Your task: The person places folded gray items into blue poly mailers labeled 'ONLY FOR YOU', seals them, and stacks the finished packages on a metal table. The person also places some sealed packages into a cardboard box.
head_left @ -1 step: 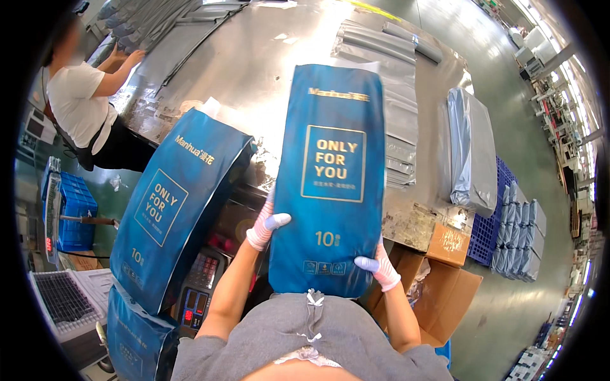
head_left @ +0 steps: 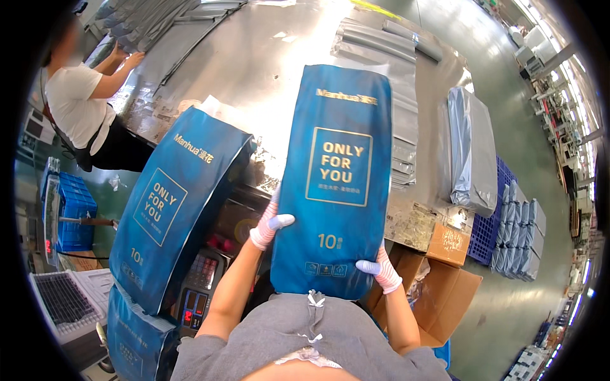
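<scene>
Head view: the middle blue bag (head_left: 331,222) is just before the grey shirt (head_left: 267,330), pinched at its sides by left hand (head_left: 265,232) and right hand (head_left: 385,273), thumbs in front, fingers mostly hidden. Matching pressure on both sides should keep it steady.

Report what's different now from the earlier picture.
The glossy blue plastic package held upright between both hands has shifted slightly right, its top tilting a little more that way. The left hand and right hand moved slightly with it, keeping hold; nothing was let go. The slanted blue plastic package at the left and open brown cardboard box stayed put.
</scene>
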The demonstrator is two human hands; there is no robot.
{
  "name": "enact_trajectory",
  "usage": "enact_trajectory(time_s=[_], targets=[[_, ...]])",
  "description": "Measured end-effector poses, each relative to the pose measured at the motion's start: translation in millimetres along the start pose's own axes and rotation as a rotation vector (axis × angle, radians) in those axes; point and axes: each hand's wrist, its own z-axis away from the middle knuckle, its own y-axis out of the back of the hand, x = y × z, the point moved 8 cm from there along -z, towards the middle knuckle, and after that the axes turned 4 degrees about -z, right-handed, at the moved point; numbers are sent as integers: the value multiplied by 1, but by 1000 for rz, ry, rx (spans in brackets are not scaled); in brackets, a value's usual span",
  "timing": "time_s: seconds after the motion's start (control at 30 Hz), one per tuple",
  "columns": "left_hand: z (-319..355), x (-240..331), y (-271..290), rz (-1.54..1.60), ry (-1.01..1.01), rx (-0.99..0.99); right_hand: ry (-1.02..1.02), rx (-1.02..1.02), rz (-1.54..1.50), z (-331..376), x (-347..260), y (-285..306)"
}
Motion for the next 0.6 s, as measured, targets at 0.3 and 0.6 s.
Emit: enact_trajectory(time_s=[0.3,0.6], targets=[[46,-87,4,-257,204,-89,-319,31,462,42,63,105],[92,-136,59,-626,480,71,699,527,1920,-136,-126,140]])
